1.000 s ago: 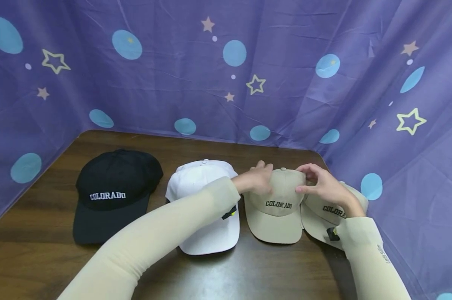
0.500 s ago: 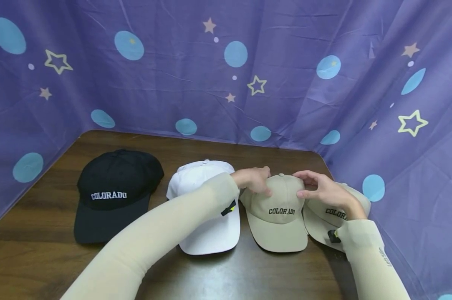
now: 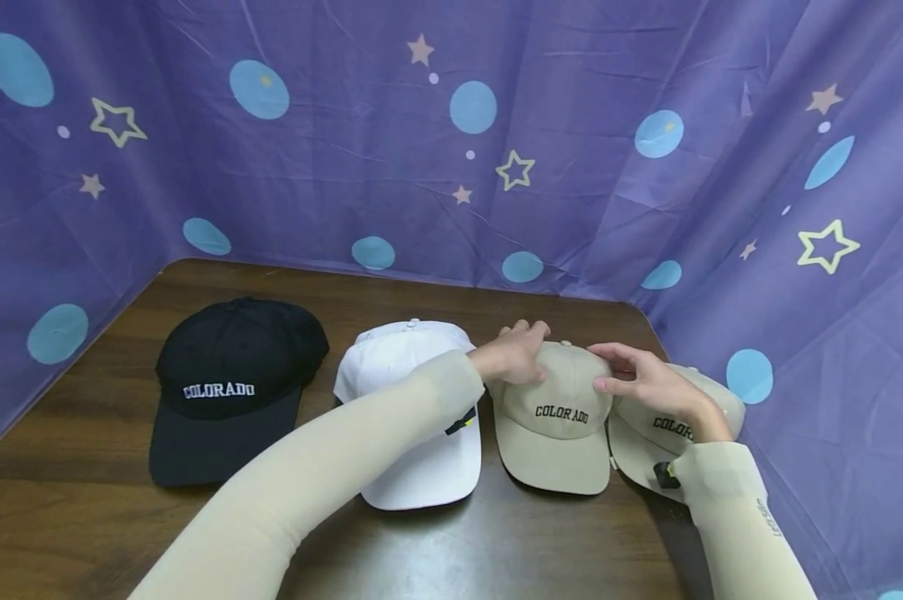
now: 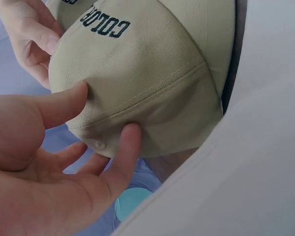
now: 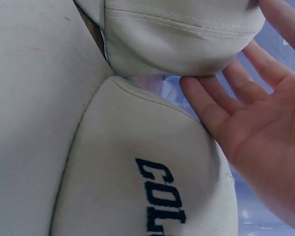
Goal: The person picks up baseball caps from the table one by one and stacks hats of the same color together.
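In the head view a beige cap [image 3: 561, 400] lettered COLORADO lies right of the middle, its brim toward me. My left hand [image 3: 513, 354] touches the left of its crown. The left wrist view shows the thumb [image 4: 71, 104] on the front panel and one finger [image 4: 129, 142] on a side panel, with other fingers partly hidden behind the crown. From the other side, my right hand [image 3: 649, 382] touches the crown with extended fingers [image 5: 243, 81]. Under my right wrist lies a second beige cap [image 3: 639, 450], partly covered by that hand and sleeve.
A white cap [image 3: 402, 358] sits left of the beige ones, partly behind my left sleeve. Farther left is a black cap [image 3: 237, 367] lettered COLORADO. The brown wooden table [image 3: 391, 567] ends at a purple curtain [image 3: 331, 183] at the back and sides.
The middle beige cap first slid toward me, then back slightly. My left fingers shifted on its crown and spread. The right hand stayed at its side. The other caps look unmoved.
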The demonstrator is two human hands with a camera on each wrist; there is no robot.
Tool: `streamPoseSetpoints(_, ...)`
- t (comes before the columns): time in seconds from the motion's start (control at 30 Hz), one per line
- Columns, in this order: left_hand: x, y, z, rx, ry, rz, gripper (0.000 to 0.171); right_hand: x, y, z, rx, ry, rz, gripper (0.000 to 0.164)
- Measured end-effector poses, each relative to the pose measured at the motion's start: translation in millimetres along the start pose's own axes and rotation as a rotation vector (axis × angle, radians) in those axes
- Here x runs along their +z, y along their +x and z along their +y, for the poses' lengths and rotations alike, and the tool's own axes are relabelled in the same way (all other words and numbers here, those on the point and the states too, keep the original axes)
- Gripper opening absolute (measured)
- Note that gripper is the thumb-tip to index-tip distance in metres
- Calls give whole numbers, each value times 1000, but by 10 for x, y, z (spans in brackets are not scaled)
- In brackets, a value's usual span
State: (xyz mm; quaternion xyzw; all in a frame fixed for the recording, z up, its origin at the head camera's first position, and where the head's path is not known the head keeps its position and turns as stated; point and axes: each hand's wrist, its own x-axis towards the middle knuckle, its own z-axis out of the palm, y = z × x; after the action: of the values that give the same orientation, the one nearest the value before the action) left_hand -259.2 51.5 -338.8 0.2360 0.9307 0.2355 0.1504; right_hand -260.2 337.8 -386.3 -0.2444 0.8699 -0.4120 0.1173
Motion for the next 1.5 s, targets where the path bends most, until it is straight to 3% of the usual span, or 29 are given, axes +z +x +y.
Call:
streamPoseSetpoints(0.13, 9, -8, -4, 1, 3, 13, 68, 0, -40, -64, 16, -34, 32, 60)
streamPoseSetpoints(0.33, -29, -48, -9, 36, 20, 24, 70, -117, -223, -233, 32, -124, 160, 54)
streamPoseSetpoints(0.53, -95, -148, 49, 148, 5, 79, 63, -376, -548, -136, 29, -216, 358, 45)
streamPoseSetpoints(0.67, -103, -226, 122, 251, -34, 118, 56, -548, -802, 17, 114, -288, 447, 47)
streamPoseSetpoints(0.77, -83, -291, 194, 321, -51, 137, 53, -639, -971, 124, 214, -335, 445, 54)
streamPoseSetpoints(0.97, -4, -435, 316, 391, -42, 115, 51, -702, -1115, 349, 356, -325, 334, 68)
streamPoseSetpoints(1.17, 78, -502, 363, 481, -79, 90, 48, -652, -1127, 501, 403, -212, 255, 78)
streamPoseSetpoints(1.33, 127, -531, 375, 494, -76, 81, 46, -638, -1164, 576, 440, -139, 242, 84)
streamPoseSetpoints(1.43, 149, -536, 360, 495, -85, 76, 46, -650, -1189, 606, 436, -97, 281, 75)
streamPoseSetpoints(1.5, 156, -532, 343, 492, -103, 76, 47, -667, -1220, 634, 386, -39, 331, 56)
